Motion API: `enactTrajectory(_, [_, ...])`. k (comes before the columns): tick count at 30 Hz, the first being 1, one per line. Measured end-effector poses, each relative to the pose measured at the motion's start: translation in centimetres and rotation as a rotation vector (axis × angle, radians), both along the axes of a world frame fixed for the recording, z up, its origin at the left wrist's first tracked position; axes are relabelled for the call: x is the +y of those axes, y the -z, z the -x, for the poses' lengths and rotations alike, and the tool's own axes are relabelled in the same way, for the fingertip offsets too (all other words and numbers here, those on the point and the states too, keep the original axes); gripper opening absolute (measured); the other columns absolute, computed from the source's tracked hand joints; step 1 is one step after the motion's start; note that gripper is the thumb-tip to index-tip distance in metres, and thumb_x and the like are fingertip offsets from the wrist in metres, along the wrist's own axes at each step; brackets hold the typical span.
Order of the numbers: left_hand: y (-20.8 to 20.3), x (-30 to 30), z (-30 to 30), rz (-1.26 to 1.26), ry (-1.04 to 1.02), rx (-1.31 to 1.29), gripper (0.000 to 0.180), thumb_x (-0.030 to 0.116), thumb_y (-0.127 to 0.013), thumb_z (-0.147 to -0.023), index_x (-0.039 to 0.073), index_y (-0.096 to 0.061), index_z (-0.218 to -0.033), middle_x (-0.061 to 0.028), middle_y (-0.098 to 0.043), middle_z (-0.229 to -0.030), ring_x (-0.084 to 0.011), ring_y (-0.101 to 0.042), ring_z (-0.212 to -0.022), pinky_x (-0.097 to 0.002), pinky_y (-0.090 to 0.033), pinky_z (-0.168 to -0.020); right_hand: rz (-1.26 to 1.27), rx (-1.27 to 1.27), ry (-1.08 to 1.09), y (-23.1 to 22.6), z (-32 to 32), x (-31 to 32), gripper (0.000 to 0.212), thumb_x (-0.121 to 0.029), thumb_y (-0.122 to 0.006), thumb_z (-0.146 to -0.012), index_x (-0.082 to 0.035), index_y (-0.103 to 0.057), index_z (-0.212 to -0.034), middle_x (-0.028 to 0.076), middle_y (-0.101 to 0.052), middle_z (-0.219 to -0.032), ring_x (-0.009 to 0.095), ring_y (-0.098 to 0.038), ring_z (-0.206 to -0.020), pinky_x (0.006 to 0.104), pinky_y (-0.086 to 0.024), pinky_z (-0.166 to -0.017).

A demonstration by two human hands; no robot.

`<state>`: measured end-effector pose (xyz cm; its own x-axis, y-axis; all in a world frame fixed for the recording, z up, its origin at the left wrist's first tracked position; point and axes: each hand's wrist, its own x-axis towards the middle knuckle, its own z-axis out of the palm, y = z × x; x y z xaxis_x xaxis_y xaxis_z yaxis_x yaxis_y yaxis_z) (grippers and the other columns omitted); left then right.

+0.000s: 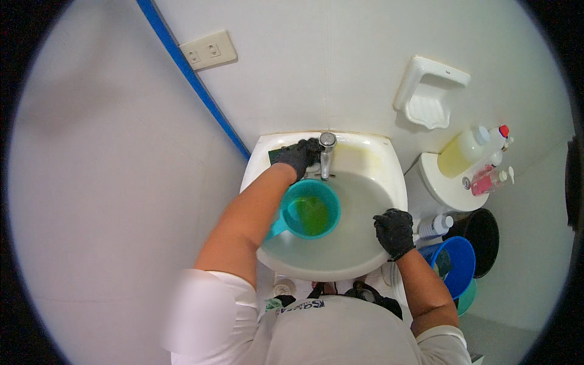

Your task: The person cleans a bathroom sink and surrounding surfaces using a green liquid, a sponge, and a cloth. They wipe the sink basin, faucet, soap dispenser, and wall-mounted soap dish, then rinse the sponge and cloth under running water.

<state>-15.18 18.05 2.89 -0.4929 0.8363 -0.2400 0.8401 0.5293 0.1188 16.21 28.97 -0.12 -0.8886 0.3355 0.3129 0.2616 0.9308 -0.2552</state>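
A white washbasin [377, 152] is fixed to the wall, with a chrome faucet [326, 157] at its back. My left hand [298, 157], in a black glove, is at the back ledge just left of the faucet, its fingers bunched; whatever they hold is hidden. A dark green scouring pad [274, 157] shows beside that hand. Below my left forearm a teal dipper [331, 228] sits in the bowl with greenish liquid [313, 214] inside, its handle toward the lower left. My right hand [395, 234], also black-gloved, is closed over the basin's right rim.
Right of the basin, a white toilet tank lid [437, 173] carries a jug of yellow liquid [459, 155] and several bottles. Below stand a white bottle [433, 226], a blue bucket [465, 261] and a black bin [486, 237]. A soap dish [429, 100] and an outlet [208, 51] are on the wall.
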Motion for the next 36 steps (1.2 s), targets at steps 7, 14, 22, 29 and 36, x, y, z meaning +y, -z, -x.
enactTrajectory(7, [2.2,-0.3,0.7,-0.138,-0.008,0.096,0.044,0.030,-0.034,-0.094,0.020,-0.034,-0.137,-0.0100,-0.043,-0.137,-0.0301,-0.047,-0.121,-0.0455,-0.037,-0.100,-0.078,0.015,-0.037,0.5,0.4,0.0,0.011,-0.022,-0.062,-0.066,-0.014,-0.069,-0.069,0.011,-0.059,-0.061,0.031,-0.058,-0.062,0.0457,-0.044,-0.058])
enactTrajectory(14, [1.5,-2.5,-1.1,-0.078,0.072,0.068,0.047,0.022,-0.033,-0.093,0.021,-0.029,-0.140,-0.0081,-0.035,-0.143,-0.0268,-0.043,-0.125,-0.0434,-0.035,-0.103,-0.037,-0.155,0.059,1.3,0.2,0.0,0.017,-0.026,-0.061,-0.072,-0.011,-0.066,-0.066,0.014,-0.059,-0.062,0.033,-0.059,-0.063,0.0465,-0.044,-0.058])
enactTrajectory(22, [-2.4,0.6,0.5,-0.124,-0.148,-0.026,0.042,0.036,-0.035,-0.095,0.023,-0.040,-0.134,-0.0049,-0.045,-0.136,-0.0252,-0.045,-0.124,-0.0484,-0.036,-0.100,-0.154,-0.078,-0.029,-0.1,0.3,-0.1,0.017,-0.024,-0.062,-0.070,-0.010,-0.065,-0.061,0.012,-0.059,-0.062,0.031,-0.059,-0.060,0.0447,-0.045,-0.055])
enactTrajectory(29, [-0.4,-5.5,2.3,-0.137,-0.240,-0.152,0.042,0.036,-0.039,-0.094,0.018,-0.044,-0.131,-0.0081,-0.046,-0.135,-0.0272,-0.046,-0.123,-0.0488,-0.035,-0.101,-0.213,-0.011,-0.082,1.1,-0.1,0.3,0.014,-0.022,-0.063,-0.068,-0.011,-0.066,-0.061,0.013,-0.060,-0.064,0.031,-0.059,-0.061,0.0448,-0.045,-0.056])
enactTrajectory(36, [-0.2,-6.6,3.6,0.029,-0.325,-0.132,0.044,0.034,-0.040,-0.093,0.015,-0.042,-0.133,-0.0089,-0.043,-0.137,-0.0273,-0.044,-0.125,-0.0501,-0.033,-0.103,-0.170,-0.053,-0.056,-0.3,0.7,-0.7,0.017,-0.026,-0.061,-0.070,-0.012,-0.066,-0.061,0.012,-0.058,-0.063,0.032,-0.058,-0.061,0.0472,-0.042,-0.056])
